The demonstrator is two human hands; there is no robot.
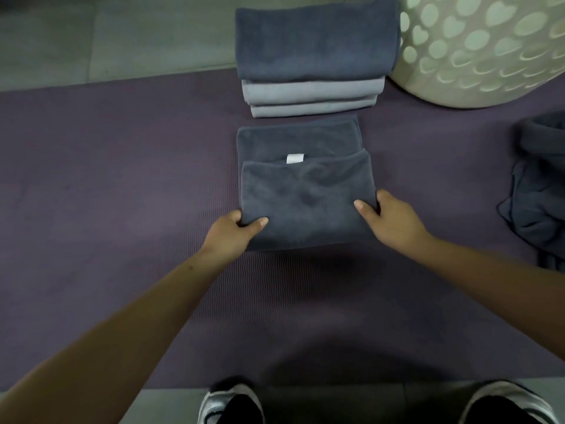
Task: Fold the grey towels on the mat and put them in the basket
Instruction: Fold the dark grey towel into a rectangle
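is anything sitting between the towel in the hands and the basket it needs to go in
Yes. The stack of folded grey towels sits on the purple mat just beyond the half-folded dark grey towel, beside the cream perforated basket at the far right. Both hands already grip the towel.

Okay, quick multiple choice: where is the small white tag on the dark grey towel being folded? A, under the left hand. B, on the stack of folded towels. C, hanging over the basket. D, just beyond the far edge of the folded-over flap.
D: the white tag shows on the lower layer of the dark grey towel, just past the flap's far edge, while the left hand and right hand grip the near corners.
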